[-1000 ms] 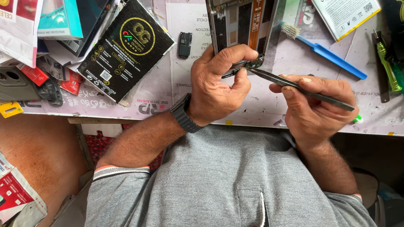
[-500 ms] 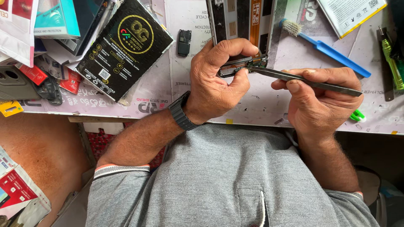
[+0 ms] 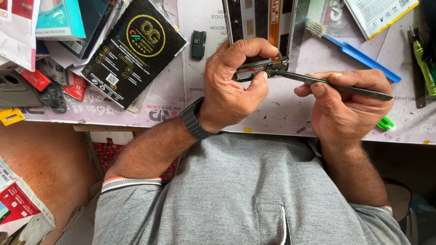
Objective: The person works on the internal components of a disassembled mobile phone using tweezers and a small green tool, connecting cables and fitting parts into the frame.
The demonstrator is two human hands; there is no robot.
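Left hand: it grasps the near end of the opened phone; my thumb lies over the top edge and the fingers curl under it, so the phone is pinched between them.
Right hand: it is closed around a long dark metal tool, held between thumb and fingers, almost level.
Tool tip: it touches the small part at the near end of the phone, just beside my left thumb.
Opened phone: it lies on the counter and goes away from my left hand to the far edge of the view; inside I see dark and orange strips.
Wrist: a dark watch sits on my left wrist.
Beyond my right hand: a blue brush with pale bristles lies slanted on the counter.
Outer side of my right hand: a green-handled tool, and a small green piece near my knuckles.
Beyond my left hand: a small black part lies alone.
Outer side of my left hand: a black flat package with a gold ring print, among other packages.
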